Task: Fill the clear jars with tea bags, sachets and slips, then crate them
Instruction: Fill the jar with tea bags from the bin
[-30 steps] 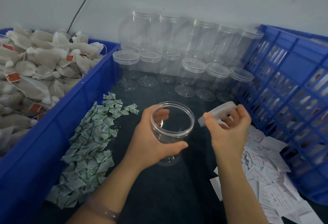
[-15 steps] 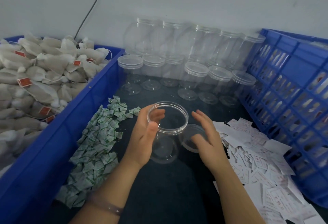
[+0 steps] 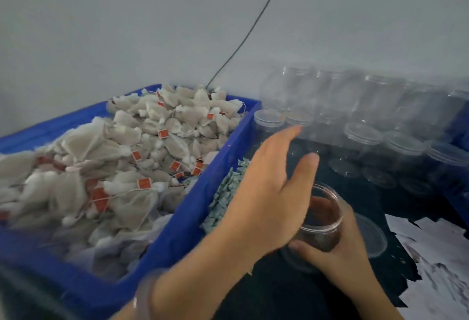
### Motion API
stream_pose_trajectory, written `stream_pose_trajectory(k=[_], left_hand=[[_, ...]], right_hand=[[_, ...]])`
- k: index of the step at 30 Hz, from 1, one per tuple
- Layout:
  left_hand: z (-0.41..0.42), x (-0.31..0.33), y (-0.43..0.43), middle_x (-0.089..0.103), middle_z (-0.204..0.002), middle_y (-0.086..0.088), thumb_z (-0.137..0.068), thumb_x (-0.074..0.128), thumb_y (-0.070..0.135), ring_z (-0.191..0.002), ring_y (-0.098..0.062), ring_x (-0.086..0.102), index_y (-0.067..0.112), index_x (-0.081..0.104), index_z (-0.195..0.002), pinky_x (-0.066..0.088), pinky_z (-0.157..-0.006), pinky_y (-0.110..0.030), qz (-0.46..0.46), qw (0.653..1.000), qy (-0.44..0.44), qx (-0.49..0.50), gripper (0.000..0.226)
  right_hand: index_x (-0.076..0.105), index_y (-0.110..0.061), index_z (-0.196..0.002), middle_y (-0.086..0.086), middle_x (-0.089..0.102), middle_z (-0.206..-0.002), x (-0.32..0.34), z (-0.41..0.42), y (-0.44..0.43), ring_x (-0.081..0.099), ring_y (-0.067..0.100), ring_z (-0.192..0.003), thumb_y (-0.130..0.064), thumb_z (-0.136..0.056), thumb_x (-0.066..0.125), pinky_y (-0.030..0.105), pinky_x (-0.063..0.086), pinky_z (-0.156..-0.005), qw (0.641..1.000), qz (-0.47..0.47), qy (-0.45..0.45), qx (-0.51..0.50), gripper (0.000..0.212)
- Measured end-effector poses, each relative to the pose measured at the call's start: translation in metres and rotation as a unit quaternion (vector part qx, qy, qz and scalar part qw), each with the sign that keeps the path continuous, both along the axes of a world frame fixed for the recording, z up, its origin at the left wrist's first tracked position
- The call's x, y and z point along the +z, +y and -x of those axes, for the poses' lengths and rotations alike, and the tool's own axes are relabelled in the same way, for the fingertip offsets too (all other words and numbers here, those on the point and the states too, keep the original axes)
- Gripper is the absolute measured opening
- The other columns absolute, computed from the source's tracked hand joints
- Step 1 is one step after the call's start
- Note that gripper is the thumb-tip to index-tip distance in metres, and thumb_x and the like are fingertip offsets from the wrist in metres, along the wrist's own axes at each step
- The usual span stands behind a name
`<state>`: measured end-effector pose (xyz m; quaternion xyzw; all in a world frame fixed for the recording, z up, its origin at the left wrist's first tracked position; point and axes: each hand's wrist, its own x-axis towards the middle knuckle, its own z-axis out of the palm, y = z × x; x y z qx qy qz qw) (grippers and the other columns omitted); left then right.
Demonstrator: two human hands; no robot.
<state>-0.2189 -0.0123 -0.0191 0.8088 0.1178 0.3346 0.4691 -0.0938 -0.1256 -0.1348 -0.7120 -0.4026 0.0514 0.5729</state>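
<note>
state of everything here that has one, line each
left hand: open, holding nothing
right hand: curled round jar
jar: open, upright, looks empty
lid: off, lying beside jar
bin: heaped with tea bags
back jars: lidded, empty

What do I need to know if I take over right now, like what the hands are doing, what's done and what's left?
Left hand: open, fingers spread, raised between the blue bin and the jar, holding nothing.
Right hand: grips the jar, which stands on the dark table.
The lid lies on the table, right of the jar. Tea bags fill the blue bin on the left, sachets lie beside it, slips are on the right, and lidded jars stand at the back.
Done: lid off.
Left: the jar looks empty, so fill it with all three, close it and crate it.
</note>
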Motion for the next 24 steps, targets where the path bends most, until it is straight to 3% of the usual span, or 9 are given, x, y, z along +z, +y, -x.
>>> stream_pose_trajectory(k=[2,3,5,8,10,14,20,24], left_hand=[[0.012,0.039,0.028,0.053,-0.106,0.035,-0.091,0.04,0.046,-0.086,0.033,0.042,0.033,0.055,-0.127,0.032,-0.076,0.009,-0.101,0.995,0.0,0.021,0.041],[0.012,0.054,0.047,0.06,-0.103,0.025,-0.095,0.042,0.038,-0.081,0.023,0.051,0.026,0.062,-0.119,0.038,-0.07,0.002,-0.139,0.989,0.018,0.055,0.034],[0.001,0.071,0.093,0.066,-0.111,0.004,-0.1,0.041,0.024,-0.089,-0.001,0.058,0.015,0.065,-0.113,0.041,-0.075,-0.017,-0.193,0.964,0.115,0.141,0.029],[-0.014,0.051,0.168,0.06,-0.124,-0.012,-0.101,0.038,0.013,-0.105,-0.024,0.057,0.002,0.058,-0.123,0.043,-0.084,-0.031,-0.256,0.866,0.367,0.223,0.032],[-0.012,0.021,0.205,0.06,-0.123,-0.016,-0.098,0.041,0.008,-0.108,-0.027,0.058,-0.001,0.057,-0.119,0.045,-0.087,-0.032,-0.281,0.806,0.464,0.238,0.028],[-0.005,-0.036,0.241,0.047,-0.133,-0.01,-0.09,0.053,0.006,-0.116,-0.028,0.054,0.012,0.053,-0.128,0.048,-0.093,-0.038,-0.31,0.778,0.497,0.228,0.038],[-0.009,-0.047,0.245,0.039,-0.14,-0.01,-0.093,0.054,0.018,-0.128,-0.03,0.041,0.024,0.049,-0.137,0.042,-0.1,-0.043,-0.372,0.708,0.523,0.294,0.045],[-0.011,-0.049,0.24,0.043,-0.137,-0.008,-0.092,0.056,0.024,-0.131,-0.029,0.035,0.021,0.059,-0.126,0.035,-0.104,-0.041,-0.421,0.681,0.501,0.328,0.035]], right_hand=[[0.045,-0.038,-0.133,-0.036,0.05,-0.123,0.003,0.006,0.007,0.048,-0.012,-0.118,-0.059,-0.04,0.084,0.015,0.039,-0.091,1.0,0.002,-0.011,0.001,0.103],[0.044,-0.041,-0.133,-0.037,0.049,-0.122,0.005,0.009,0.012,0.047,-0.013,-0.118,-0.059,-0.04,0.083,0.012,0.038,-0.09,1.0,-0.007,-0.008,0.001,0.102],[0.04,-0.056,-0.126,-0.039,0.049,-0.12,0.014,0.016,0.028,0.046,-0.016,-0.117,-0.059,-0.04,0.082,0.003,0.038,-0.087,1.0,-0.025,0.005,-0.002,0.096],[0.035,-0.07,-0.119,-0.041,0.047,-0.119,0.026,0.029,0.058,0.045,-0.018,-0.116,-0.059,-0.041,0.082,0.003,0.04,-0.083,0.998,-0.06,0.026,0.01,0.091],[0.036,-0.07,-0.12,-0.04,0.047,-0.121,0.024,0.037,0.075,0.045,-0.017,-0.116,-0.058,-0.041,0.083,0.001,0.041,-0.083,0.995,-0.092,0.033,0.013,0.093],[0.038,-0.065,-0.126,-0.039,0.046,-0.128,0.007,0.048,0.086,0.044,-0.016,-0.121,-0.049,-0.046,0.087,-0.006,0.032,-0.088,0.994,-0.108,0.001,0.035,0.095],[0.039,-0.063,-0.128,-0.034,0.047,-0.132,-0.001,0.055,0.08,0.046,-0.012,-0.123,-0.05,-0.048,0.088,-0.004,0.033,-0.09,0.995,-0.094,0.012,0.037,0.095],[0.041,-0.054,-0.131,-0.033,0.047,-0.132,-0.002,0.055,0.079,0.046,-0.012,-0.124,-0.053,-0.047,0.087,-0.003,0.034,-0.09,0.995,-0.095,0.019,0.034,0.096]])
